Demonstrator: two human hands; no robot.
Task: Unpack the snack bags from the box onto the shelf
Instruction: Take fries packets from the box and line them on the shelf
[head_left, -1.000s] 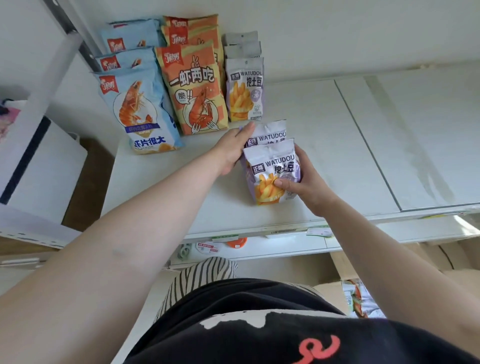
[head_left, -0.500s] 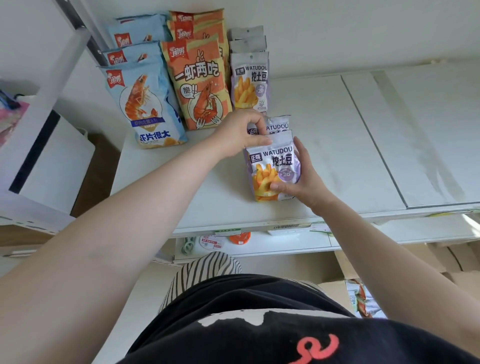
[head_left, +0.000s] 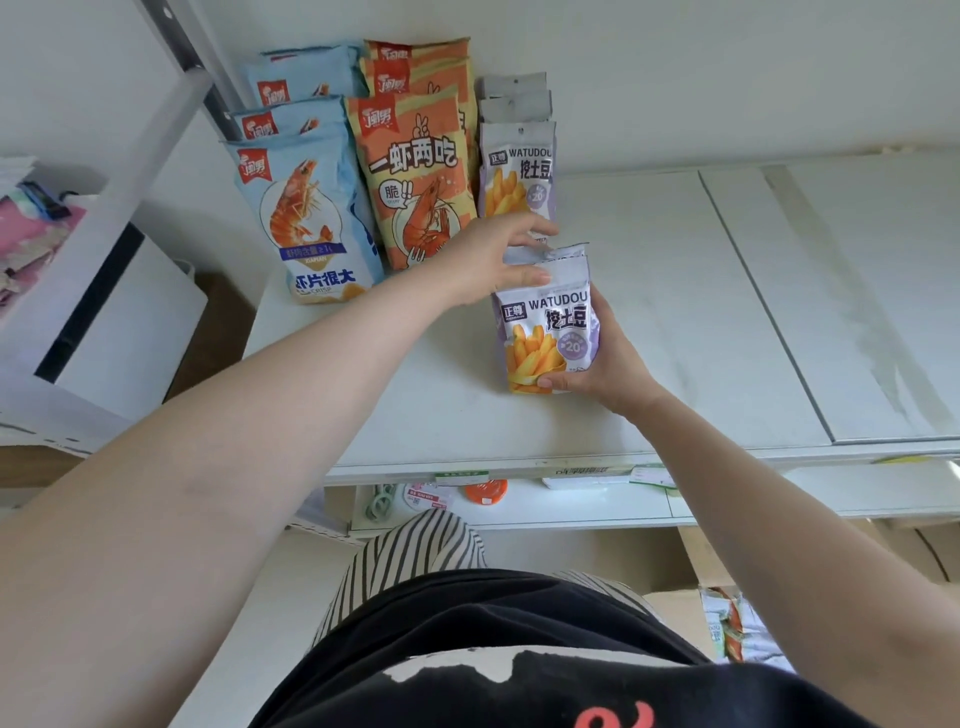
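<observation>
Shelf (head_left: 649, 312) of white board, viewed from above by the head camera, with snack bags ranged along its back left corner. A purple potato-stick bag (head_left: 548, 332) is held upright near the middle of the shelf's left half, its lower edge close to the shelf surface. The bag is gripped at its bottom and right side by the right hand (head_left: 605, 371), whose thumb is pressed across the lower front while the fingers wrap behind. The top seal is pinched by the left hand (head_left: 491, 260), thumb on the front and fingers curled over the back; a second bag of the same kind (head_left: 530, 253) is partly visible just behind, though which hand carries it cannot be told. Compared with half a second ago, the left hand's grip has been shifted from beside the bags to the top edge of the front one, and the bags have been raised to a more upright stance. At the back left corner, blue shrimp-chip bags (head_left: 306, 218), orange shrimp bags (head_left: 415, 176) and a row of purple bags (head_left: 517, 171) are stood in three files, touching side by side. A cardboard box (head_left: 727, 618) with further packets is seen below the shelf's front edge, at lower right.
</observation>
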